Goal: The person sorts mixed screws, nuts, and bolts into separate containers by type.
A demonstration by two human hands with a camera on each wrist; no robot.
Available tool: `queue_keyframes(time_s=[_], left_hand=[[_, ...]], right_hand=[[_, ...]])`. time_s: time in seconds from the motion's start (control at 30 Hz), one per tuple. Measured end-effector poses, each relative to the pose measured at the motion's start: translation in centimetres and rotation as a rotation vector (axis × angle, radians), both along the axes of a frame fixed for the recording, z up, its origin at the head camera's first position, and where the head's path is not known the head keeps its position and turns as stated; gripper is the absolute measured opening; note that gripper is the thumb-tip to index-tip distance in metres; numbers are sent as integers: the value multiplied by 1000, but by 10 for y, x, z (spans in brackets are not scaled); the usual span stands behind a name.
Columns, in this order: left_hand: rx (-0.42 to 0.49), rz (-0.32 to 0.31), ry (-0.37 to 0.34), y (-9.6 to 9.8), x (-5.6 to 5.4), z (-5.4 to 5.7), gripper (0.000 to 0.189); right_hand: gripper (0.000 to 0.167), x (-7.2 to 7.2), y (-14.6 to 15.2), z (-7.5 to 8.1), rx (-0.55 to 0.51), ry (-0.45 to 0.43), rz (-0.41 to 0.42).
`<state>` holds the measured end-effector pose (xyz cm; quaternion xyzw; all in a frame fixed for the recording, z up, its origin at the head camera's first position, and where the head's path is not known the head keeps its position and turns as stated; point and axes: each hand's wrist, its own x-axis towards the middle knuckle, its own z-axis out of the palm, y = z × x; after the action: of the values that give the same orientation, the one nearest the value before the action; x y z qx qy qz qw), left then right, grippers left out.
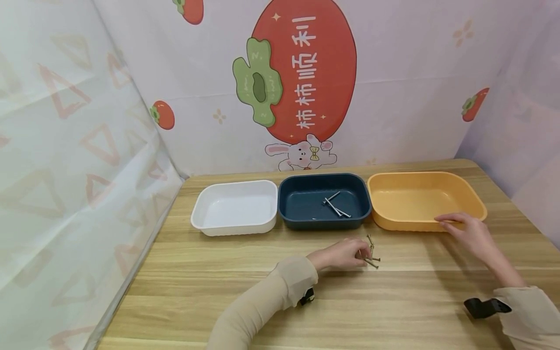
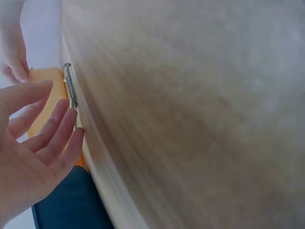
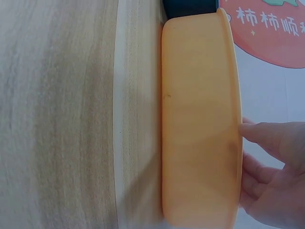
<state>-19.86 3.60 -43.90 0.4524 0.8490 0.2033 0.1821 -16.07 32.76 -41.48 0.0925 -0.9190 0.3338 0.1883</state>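
Observation:
Several brass-coloured screws (image 1: pixel 373 263) lie in a small group on the table, in front of the dark blue tray. My left hand (image 1: pixel 346 253) is at them, fingertips over the near ones. In the left wrist view the left hand (image 2: pixel 40 138) has thumb and fingers apart, the fingertips overlapping a threaded screw (image 2: pixel 71 86). My right hand (image 1: pixel 474 238) pinches the front rim of the orange tray (image 1: pixel 411 225) near its right corner. The right wrist view shows the right hand (image 3: pixel 274 167) with its thumb at the tray's edge and the other fingers behind the rim.
The dark blue tray (image 1: pixel 323 224) holds several slim silver fasteners (image 1: pixel 336 208) with flat heads. A white tray (image 1: pixel 236 229) stands left of it, and the three trays form a row along the back of the wooden table (image 1: pixel 210 272). A printed cloth (image 1: pixel 393 121) hangs behind.

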Motion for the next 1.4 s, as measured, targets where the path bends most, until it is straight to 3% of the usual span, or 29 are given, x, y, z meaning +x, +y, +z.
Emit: queue_keyframes(time_s=[0.8, 1.0, 1.4], left_hand=[[-72, -57, 133, 6, -1, -5, 9], [-84, -52, 105, 7, -1, -6, 5], [-97, -42, 121, 7, 0, -6, 4]], right_hand=[[12, -1, 1, 0, 18, -31, 1], [12, -1, 1, 0, 20, -37, 3], [12, -1, 0, 2, 37, -36, -6]])
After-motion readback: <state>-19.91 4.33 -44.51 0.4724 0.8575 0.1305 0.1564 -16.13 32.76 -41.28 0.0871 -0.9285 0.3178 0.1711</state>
